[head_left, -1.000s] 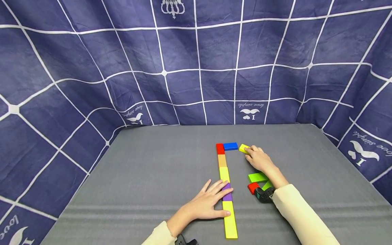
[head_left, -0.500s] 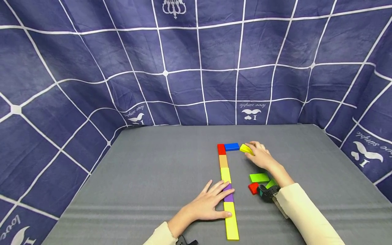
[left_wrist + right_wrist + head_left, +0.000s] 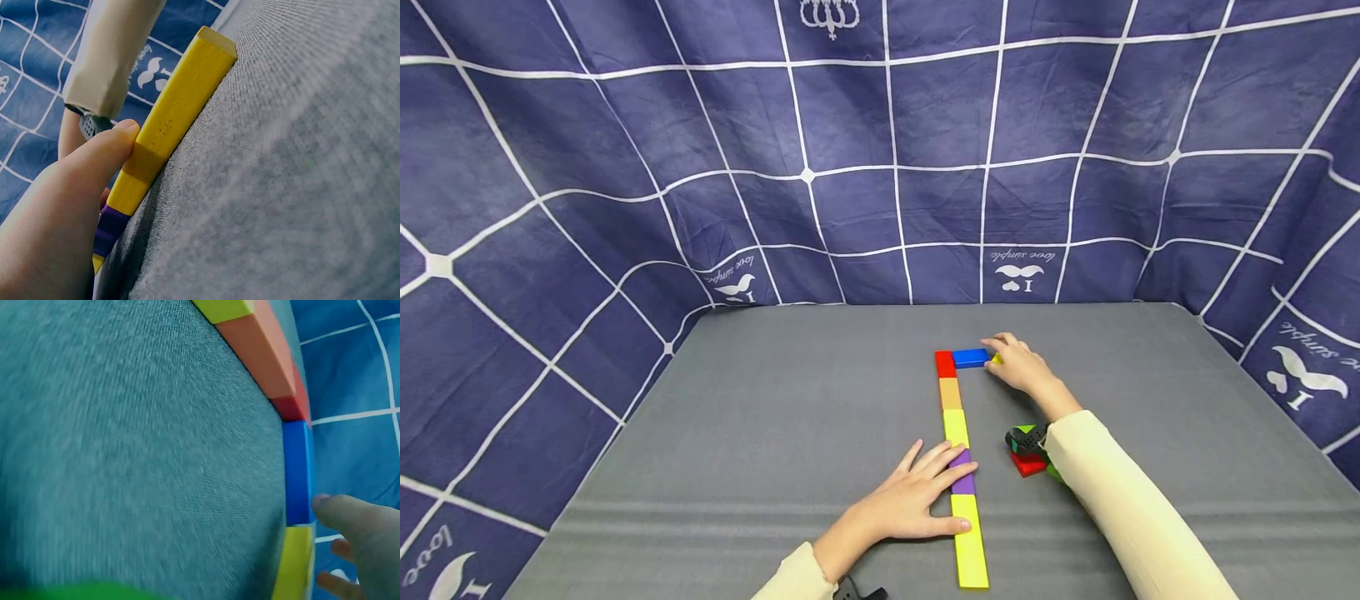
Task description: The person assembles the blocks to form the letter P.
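1. Resting flat on the grey table point(image 3: 790, 400), the left hand point(image 3: 910, 500) lies with its fingers straight across the purple block point(image 3: 962, 471) and its thumb against the long yellow block point(image 3: 970, 542); this looks like steadying, so the column does not shift.
2. That column runs away from the person: long yellow, purple, a shorter yellow block point(image 3: 956, 427), an orange block point(image 3: 950, 392) and a red block point(image 3: 944, 363) at the far corner.
3. A blue block point(image 3: 971, 358) turns the corner to the right, touching the red one.
4. The right hand point(image 3: 1018, 367) covers a small yellow block point(image 3: 294, 562), which sits end-on against the blue one; its fingers seem curled about it, probably to seat it flush.
5. Spare red and green blocks point(image 3: 1028, 464) lie beneath the right wrist, near the column.
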Tool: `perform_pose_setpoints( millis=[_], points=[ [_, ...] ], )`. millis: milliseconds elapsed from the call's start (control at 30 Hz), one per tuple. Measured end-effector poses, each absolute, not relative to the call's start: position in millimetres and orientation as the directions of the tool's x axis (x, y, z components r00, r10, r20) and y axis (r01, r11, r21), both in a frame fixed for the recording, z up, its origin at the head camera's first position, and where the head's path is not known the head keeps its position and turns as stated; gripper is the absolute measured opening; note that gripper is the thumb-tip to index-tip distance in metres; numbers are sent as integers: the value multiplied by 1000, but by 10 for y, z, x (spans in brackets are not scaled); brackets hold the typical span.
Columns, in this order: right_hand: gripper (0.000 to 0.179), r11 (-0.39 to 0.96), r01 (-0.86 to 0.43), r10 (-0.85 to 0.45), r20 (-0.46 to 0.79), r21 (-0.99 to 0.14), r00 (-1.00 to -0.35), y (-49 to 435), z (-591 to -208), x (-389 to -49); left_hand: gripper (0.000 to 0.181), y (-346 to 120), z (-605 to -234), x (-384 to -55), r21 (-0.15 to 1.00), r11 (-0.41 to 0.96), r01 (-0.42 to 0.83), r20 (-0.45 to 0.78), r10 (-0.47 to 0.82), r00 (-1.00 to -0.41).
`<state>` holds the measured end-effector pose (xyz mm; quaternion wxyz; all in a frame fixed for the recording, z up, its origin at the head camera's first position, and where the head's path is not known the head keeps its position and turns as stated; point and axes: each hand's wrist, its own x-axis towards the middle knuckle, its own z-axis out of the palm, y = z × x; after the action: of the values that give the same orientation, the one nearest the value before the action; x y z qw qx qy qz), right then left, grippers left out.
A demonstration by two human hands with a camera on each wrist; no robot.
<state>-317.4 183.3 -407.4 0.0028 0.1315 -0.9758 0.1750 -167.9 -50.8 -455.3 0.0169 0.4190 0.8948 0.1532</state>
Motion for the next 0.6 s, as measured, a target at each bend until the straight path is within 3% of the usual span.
perform_pose_setpoints(
  millis=[200,467,600],
  points=[
    [47,926,-219,-229,5,-306,-973,1802,-4143,-3225,66,-499,-4546,-1678,289,603,744,94,756,-648],
    [40,930,-187,-179,54,-317,-982,1762,-4242,-3219,66,-503,-4524,-1671,294,603,741,91,754,-650],
    [49,924,-158,-152,45,-349,-987,1761,-4246,-3201,66,-509,-4529,-1667,299,602,740,90,754,-650]
  ],
)
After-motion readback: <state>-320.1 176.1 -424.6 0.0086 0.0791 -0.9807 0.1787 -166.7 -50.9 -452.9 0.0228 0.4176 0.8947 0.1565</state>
